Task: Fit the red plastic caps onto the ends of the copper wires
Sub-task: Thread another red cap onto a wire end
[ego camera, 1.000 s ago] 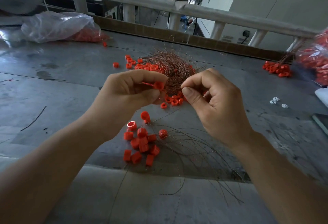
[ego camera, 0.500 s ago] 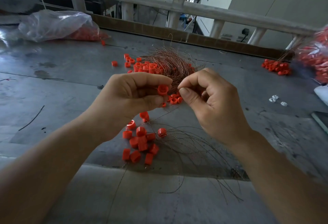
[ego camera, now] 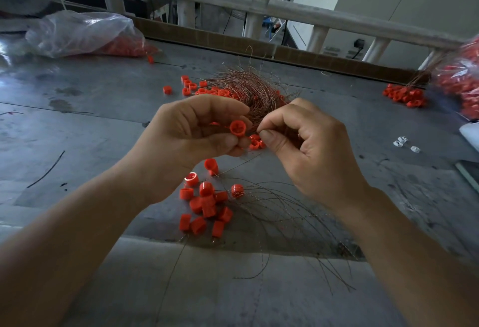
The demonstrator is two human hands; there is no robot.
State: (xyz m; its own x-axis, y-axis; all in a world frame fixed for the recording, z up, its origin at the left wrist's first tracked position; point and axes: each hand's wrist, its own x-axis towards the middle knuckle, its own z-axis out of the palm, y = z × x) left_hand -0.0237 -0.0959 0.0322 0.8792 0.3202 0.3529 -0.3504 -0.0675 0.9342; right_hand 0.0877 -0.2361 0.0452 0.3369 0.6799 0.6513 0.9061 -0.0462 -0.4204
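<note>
Two hands meet just above the grey counter (ego camera: 77, 124). The left hand (ego camera: 197, 129) has its fingers (ego camera: 220, 105) clamped on one red cap (ego camera: 237, 127), forefinger over the top and thumb underneath. The cap's open, ribbed mouth is turned toward the right hand (ego camera: 311, 150). That hand has thumb and forefinger pressed together on what looks like a single wire end (ego camera: 256, 129), just beside the cap; the strand is too fine to trace with certainty.

To seat it well, I'd judge the cap should be kept steady and square to the wire. The pinch should sit close to the tip so the thin copper doesn't buckle, and the push should run straight into the centre of the mouth.

Behind the hands lies the tangle of copper wires (ego camera: 248, 90) among loose caps (ego camera: 202, 90). Nearer the person, a cluster of capped wires (ego camera: 204, 204) fans out to the right. A clear plastic bag (ego camera: 83, 33) of caps sits far left.

No brand, label or writing can be read anywhere.
</note>
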